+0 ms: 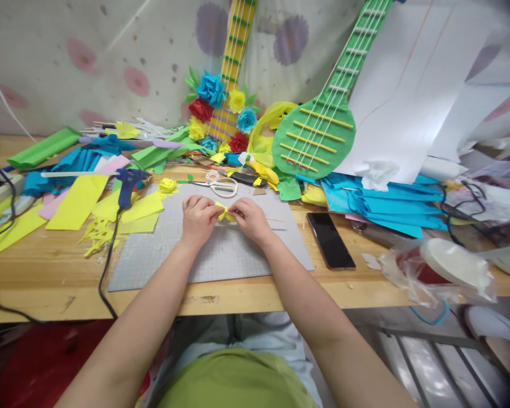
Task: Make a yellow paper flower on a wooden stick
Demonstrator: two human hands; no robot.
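Note:
Both of my hands meet over a grey cutting mat (221, 255) on the wooden table. My left hand (198, 218) and my right hand (250, 219) pinch a small piece of yellow paper (226, 213) between their fingertips, one at each end. A finished yellow paper flower (168, 185) lies at the mat's far left corner. Scissors (217, 186) with white handles lie just beyond my hands.
A blue glue gun (127, 184) stands left of the mat, its black cord trailing over the front edge. A black phone (330, 239) lies to the right. Coloured paper sheets, two paper guitars (318, 133) and paper flowers crowd the back. A white tape roll (450, 260) sits at right.

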